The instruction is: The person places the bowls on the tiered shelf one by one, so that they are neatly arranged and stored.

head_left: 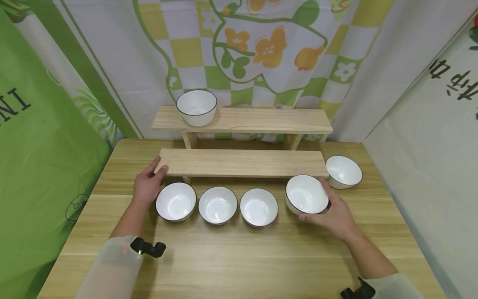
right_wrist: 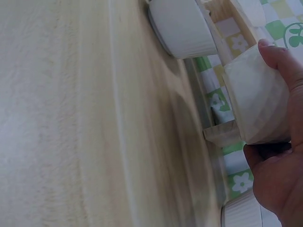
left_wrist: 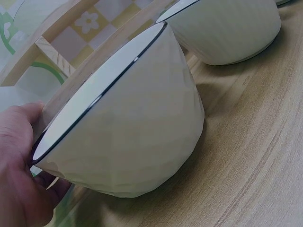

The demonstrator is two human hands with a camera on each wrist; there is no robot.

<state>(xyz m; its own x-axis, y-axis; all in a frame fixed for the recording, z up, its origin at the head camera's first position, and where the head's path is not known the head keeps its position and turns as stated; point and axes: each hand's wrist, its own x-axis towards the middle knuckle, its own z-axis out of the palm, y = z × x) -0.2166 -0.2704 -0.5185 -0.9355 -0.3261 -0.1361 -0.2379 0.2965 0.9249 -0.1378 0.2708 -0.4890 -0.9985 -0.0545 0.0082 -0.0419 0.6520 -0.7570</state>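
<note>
My right hand (head_left: 337,218) grips a white bowl (head_left: 305,194) with a dark rim, thumb at the near side and fingers along the right side. In the right wrist view this bowl (right_wrist: 260,97) is held above the table. My left hand (head_left: 147,186) holds the left end of the lower board of a two-tier wooden shelf (head_left: 242,162), thumb at its front corner. Three like bowls, a left one (head_left: 176,202), a middle one (head_left: 218,205) and a right one (head_left: 259,207), stand in a row before the shelf. The left one (left_wrist: 128,113) partly hides my left hand in the left wrist view.
Another white bowl (head_left: 198,109) stands on the left part of the upper board (head_left: 269,119). One more bowl (head_left: 343,171) is on the table (head_left: 239,257) beside the shelf's right end. A patterned curtain (head_left: 269,50) hangs behind, with a green cloth (head_left: 41,166) at the left.
</note>
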